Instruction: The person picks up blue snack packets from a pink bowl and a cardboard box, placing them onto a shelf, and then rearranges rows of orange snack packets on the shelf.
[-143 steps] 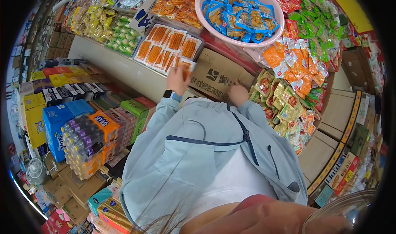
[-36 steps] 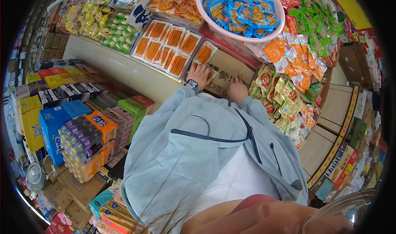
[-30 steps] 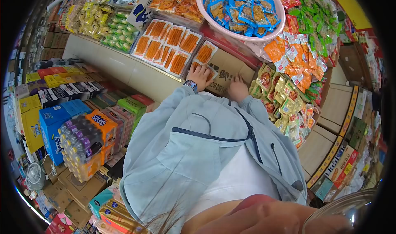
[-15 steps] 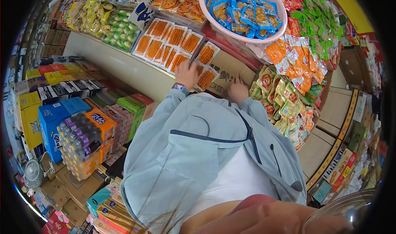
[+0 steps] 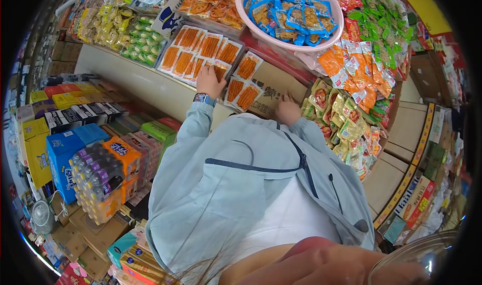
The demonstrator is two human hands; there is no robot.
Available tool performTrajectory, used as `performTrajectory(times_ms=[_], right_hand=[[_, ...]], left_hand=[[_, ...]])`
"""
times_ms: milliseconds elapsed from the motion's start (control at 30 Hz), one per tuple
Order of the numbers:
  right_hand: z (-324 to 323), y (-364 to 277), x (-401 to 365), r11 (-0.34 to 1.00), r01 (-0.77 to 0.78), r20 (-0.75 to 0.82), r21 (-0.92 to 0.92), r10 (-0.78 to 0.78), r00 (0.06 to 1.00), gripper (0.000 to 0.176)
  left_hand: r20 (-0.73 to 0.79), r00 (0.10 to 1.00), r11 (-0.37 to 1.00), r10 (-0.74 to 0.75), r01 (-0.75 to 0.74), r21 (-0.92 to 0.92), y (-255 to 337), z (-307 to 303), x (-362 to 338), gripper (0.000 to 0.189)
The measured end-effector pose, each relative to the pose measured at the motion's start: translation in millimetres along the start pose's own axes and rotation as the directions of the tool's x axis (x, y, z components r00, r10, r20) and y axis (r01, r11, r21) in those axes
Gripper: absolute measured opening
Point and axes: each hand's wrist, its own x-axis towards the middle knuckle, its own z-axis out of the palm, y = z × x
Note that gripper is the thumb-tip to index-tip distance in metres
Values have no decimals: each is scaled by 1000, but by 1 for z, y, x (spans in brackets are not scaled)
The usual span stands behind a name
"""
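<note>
My left hand [image 5: 210, 82], with a watch on its wrist, reaches over the near edge of a clear tray [image 5: 165, 73] filled with flat packets of orange snack strips [image 5: 210, 45]. Its fingers are apart and touch the packets at that edge; no packet is lifted. To its right, three similar packets [image 5: 248, 66] lie on a printed cardboard sheet [image 5: 278, 79]. My right hand [image 5: 288, 110] rests on the near right part of the cardboard, fingers stretched out and holding nothing, beside a pile of yellow-green snack packets [image 5: 321, 99].
A pink basin [image 5: 240, 9] of blue snack packets stands behind the cardboard. Orange packets [image 5: 359, 69] lie to the right. Stacked cartons and a shrink-wrapped bottle pack [image 5: 103, 169] stand at left, near a small fan [image 5: 42, 210].
My left hand has moved left from the packets on the cardboard to the tray's near edge. The lower left packet now lies uncovered on the cardboard. My right hand stays nearly in place.
</note>
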Motion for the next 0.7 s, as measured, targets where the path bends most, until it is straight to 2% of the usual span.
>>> performTrajectory(times_ms=[100,167,333,433,533,633,667,700], right_hand=[[7,0,3,998,2,-16,-57,-3,1000,63],[10,-6,6,996,-8,-27,-92,6,1000,63],[7,-9,5,996,-22,-47,-88,18,999,64],[5,-4,3,999,0,-25,-36,-1,1000,64],[0,-7,7,1000,-18,-12,-12,18,1000,63],[-36,-18,0,991,-70,46,117,65,997,56],[-34,-20,1,988,17,-10,154,-15,1000,58],[-33,-24,2,977,110,-64,184,-100,993,61]], left_hand=[[116,991,982,69,-48,-181,41,-10,-6,52],[307,942,978,133,-74,-197,75,-7,-14,51],[451,841,949,297,-211,-232,96,49,-45,55],[463,808,929,364,-276,-247,87,60,-44,48],[378,817,894,436,-343,-289,71,61,-45,40],[396,879,963,266,-257,-76,59,46,-51,35],[374,907,980,196,-180,-78,56,42,-57,37],[370,905,977,209,-205,-50,51,42,-62,38]])
